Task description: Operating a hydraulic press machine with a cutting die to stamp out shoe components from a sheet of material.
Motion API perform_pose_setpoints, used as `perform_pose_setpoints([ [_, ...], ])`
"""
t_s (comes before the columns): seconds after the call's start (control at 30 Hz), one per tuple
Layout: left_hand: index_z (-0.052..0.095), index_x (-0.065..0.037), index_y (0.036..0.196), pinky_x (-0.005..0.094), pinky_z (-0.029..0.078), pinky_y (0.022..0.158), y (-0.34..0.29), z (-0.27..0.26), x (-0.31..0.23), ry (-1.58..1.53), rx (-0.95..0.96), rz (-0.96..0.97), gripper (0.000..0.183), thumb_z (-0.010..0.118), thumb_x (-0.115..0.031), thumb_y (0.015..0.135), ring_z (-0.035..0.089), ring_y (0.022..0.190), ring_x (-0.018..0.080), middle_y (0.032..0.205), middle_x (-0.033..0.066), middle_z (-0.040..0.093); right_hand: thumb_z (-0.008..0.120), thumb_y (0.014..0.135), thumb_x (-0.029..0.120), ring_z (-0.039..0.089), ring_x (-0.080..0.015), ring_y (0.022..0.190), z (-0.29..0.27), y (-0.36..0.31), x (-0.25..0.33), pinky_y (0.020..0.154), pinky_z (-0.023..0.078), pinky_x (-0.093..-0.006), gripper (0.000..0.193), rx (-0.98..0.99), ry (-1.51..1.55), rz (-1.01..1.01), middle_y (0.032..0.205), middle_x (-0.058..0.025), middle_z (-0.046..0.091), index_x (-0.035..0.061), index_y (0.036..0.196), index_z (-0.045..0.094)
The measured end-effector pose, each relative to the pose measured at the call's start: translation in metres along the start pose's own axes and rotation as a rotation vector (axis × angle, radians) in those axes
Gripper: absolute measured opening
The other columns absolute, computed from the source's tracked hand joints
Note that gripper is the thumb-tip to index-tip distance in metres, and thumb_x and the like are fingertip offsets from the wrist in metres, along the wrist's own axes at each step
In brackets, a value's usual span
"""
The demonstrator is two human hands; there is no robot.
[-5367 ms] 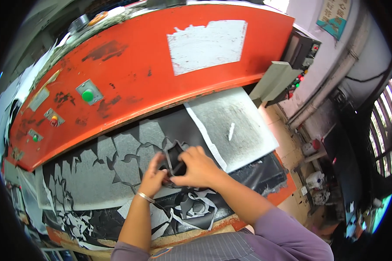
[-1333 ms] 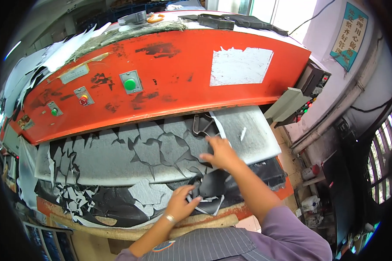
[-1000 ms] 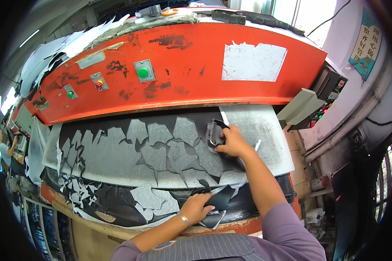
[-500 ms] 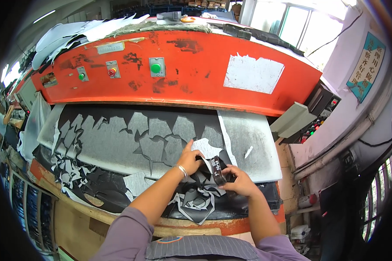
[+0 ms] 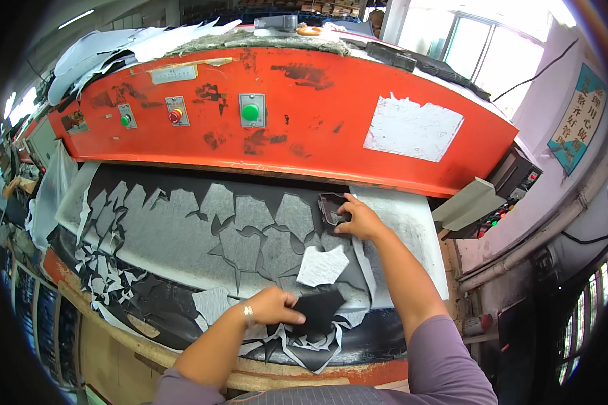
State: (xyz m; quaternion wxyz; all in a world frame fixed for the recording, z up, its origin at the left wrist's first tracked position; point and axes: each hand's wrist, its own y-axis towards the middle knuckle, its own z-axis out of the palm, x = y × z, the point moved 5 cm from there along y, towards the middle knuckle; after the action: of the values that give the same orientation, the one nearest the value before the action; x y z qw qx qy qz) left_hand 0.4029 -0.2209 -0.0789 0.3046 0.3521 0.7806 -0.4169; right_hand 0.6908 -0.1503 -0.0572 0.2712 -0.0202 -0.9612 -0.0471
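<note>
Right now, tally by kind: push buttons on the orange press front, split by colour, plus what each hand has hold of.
Green push buttons: 2
Red push button: 1
Cutting die, in right hand: 1
Black cut piece, in left hand: 1
Total: 5

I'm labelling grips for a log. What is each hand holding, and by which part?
The left hand holds a black cut piece by its left edge, between thumb and fingers. The right hand grips the dark cutting die by its right side.
</note>
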Motion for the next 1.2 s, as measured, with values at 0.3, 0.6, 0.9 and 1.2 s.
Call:
perform_pose_setpoints([
  [0.3,0.061,-0.006,0.112,0.0310,0.048,0.077,0.055,-0.070,-0.001,-0.129,-0.530,0.241,0.042,0.073,-0.030,0.079,0.058,0.091,0.0193,0.101,0.0118,0.062,0.081,0.064,0.030,0.049,-0.0376,0.120,0.011,0.033,-0.007,0.099,0.039,-0.0421,0.058,-0.302,-0.072,-0.163,0.138,-0.0221,0.045,0.0057,0.112,0.060],
  [0.6,0.039,-0.003,0.121,0.0526,0.012,0.112,0.182,-0.084,-0.001,0.066,-0.838,0.156,0.050,0.057,-0.016,0.076,0.050,0.121,0.0300,0.122,0.0168,0.057,0.073,0.076,0.033,0.053,-0.0298,0.113,0.027,0.010,-0.064,0.099,0.032,-0.0416,0.070,-0.378,0.052,0.063,0.119,-0.0165,0.060,0.0015,0.133,0.046],
  [0.9,0.037,-0.002,0.117,0.0508,0.012,0.113,0.187,-0.088,0.001,0.165,-0.925,0.182,0.046,0.055,-0.015,0.076,0.046,0.126,0.0292,0.129,0.0150,0.055,0.074,0.075,0.026,0.055,-0.0302,0.114,0.025,0.027,-0.058,0.099,0.036,-0.0396,0.069,-0.420,-0.050,0.015,0.117,-0.0194,0.061,-0.0002,0.132,0.045],
  [1.2,0.041,-0.002,0.113,0.0481,0.023,0.110,0.180,-0.080,0.000,0.160,-0.916,0.258,0.043,0.056,-0.010,0.074,0.047,0.124,0.0330,0.124,0.0183,0.057,0.072,0.075,0.026,0.054,-0.0308,0.115,0.039,0.018,-0.077,0.103,0.032,-0.0402,0.072,-0.438,0.118,0.070,0.116,-0.0162,0.063,0.0005,0.135,0.042],
])
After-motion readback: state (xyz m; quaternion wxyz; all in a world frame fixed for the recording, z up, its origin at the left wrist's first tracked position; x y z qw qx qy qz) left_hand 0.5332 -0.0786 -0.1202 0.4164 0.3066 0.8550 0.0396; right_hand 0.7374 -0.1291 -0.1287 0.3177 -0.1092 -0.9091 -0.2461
